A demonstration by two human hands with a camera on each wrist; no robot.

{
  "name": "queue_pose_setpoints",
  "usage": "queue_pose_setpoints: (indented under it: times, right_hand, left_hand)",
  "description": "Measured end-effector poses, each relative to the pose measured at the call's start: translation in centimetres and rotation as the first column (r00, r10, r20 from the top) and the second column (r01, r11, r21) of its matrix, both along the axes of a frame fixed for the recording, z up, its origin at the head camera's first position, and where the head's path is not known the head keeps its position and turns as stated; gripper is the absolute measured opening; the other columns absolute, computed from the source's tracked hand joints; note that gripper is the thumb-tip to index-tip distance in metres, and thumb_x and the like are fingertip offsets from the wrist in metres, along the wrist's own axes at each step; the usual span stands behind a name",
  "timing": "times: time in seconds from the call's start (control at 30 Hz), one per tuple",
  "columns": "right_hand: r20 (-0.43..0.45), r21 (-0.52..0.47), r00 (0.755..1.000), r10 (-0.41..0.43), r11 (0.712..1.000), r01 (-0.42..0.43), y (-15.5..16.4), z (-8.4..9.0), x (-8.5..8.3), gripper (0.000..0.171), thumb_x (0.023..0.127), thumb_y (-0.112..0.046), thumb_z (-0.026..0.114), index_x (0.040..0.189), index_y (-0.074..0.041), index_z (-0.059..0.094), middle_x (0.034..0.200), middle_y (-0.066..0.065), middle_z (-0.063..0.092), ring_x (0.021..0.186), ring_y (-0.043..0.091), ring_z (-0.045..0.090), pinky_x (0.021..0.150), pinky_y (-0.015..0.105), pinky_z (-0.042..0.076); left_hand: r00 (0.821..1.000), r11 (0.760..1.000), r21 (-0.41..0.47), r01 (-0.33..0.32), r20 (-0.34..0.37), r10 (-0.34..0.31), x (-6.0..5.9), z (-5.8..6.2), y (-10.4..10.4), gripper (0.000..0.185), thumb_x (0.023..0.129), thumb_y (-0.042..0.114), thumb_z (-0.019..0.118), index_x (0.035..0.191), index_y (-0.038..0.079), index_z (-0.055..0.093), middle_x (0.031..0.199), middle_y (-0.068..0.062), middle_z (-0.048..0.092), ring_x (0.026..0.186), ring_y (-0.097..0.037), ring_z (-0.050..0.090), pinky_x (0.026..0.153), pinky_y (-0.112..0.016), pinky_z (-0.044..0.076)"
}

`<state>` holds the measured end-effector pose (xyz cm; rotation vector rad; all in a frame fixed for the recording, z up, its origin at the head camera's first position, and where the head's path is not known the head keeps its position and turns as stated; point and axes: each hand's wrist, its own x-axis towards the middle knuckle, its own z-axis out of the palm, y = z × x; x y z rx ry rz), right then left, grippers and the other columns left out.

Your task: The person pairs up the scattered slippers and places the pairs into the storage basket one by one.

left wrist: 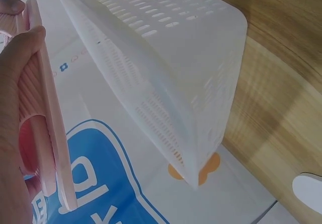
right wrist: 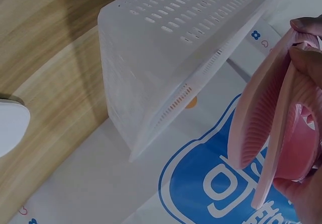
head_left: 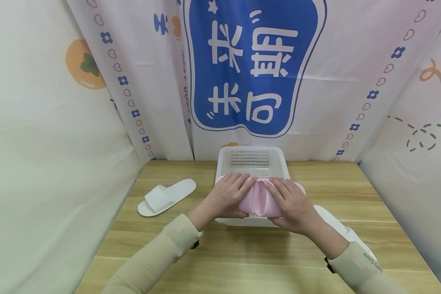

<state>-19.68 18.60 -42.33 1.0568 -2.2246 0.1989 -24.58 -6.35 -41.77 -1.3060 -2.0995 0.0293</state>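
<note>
While both hands meet over the near rim of the white perforated plastic basket [head_left: 252,163], they hold a pair of pink ribbed foam slippers [head_left: 259,199] pressed together sole to sole; the pair hangs just above that near rim, partly over the basket's inside and partly over its front wall; the left hand [head_left: 228,196] lies on the left side of the pair, fingers stretched across the top and thumb curled underneath, so it grips the slippers rather than merely resting on them; the right hand [head_left: 290,202] mirrors it on the right side, fingers laid over the top and thumb tucked below, also gripping; the fingertips of the two hands nearly touch above the middle of the pair; the wrist views show the slippers' thin edges side by side, held in curled fingers beside the basket's outer wall; the basket stands on a light wooden table [head_left: 242,261], against the back edge; a white open-toe cloth slipper [head_left: 166,197] lies well to the left of the basket; a second white slipper [head_left: 343,232] lies to the right of the basket, partly hidden behind the right forearm; behind the basket hangs a white curtain with a blue printed panel [head_left: 255,65].
</note>
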Motion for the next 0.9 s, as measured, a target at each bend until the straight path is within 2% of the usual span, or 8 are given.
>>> queue_pose_setpoints:
  times: [0.33, 0.6, 0.9]
  right_hand:
    - [0.003, 0.001, 1.0, 0.005, 1.0, -0.005, -0.1, 0.1, 0.1, 0.102, 0.058, -0.039, 0.088, 0.14, 0.002, 0.044, 0.132, 0.022, 0.05, 0.117, 0.037, 0.049, 0.098, 0.053, 0.043]
    - [0.002, 0.007, 1.0, 0.002, 1.0, -0.002, 0.0, 0.2, 0.2, 0.106, 0.055, -0.04, 0.09, 0.14, 0.003, 0.043, 0.133, 0.023, 0.049, 0.117, 0.039, 0.048, 0.097, 0.055, 0.043]
    - [0.078, 0.043, 0.995, 0.066, 0.997, -0.069, 0.7, 1.1, 0.5, 0.102, 0.062, -0.041, 0.088, 0.143, -0.001, 0.041, 0.14, 0.023, 0.043, 0.126, 0.039, 0.042, 0.101, 0.059, 0.039]
  left_hand:
    - [1.0, 1.0, 0.001, 0.007, 0.018, -0.007, -0.2, -0.2, -0.2, 0.107, 0.058, 0.068, 0.076, 0.137, 0.002, 0.048, 0.127, -0.015, 0.057, 0.112, -0.03, 0.055, 0.095, -0.041, 0.046]
    - [0.999, 1.0, -0.005, 0.009, 0.042, -0.009, -0.2, 0.2, -0.4, 0.105, 0.06, 0.068, 0.076, 0.138, 0.004, 0.047, 0.128, -0.013, 0.056, 0.113, -0.028, 0.054, 0.098, -0.04, 0.045]
    - [0.995, 0.999, 0.01, 0.046, 0.092, -0.046, -0.4, 0.8, -0.7, 0.103, 0.062, 0.066, 0.076, 0.139, 0.004, 0.046, 0.13, -0.013, 0.055, 0.117, -0.028, 0.053, 0.103, -0.04, 0.042]
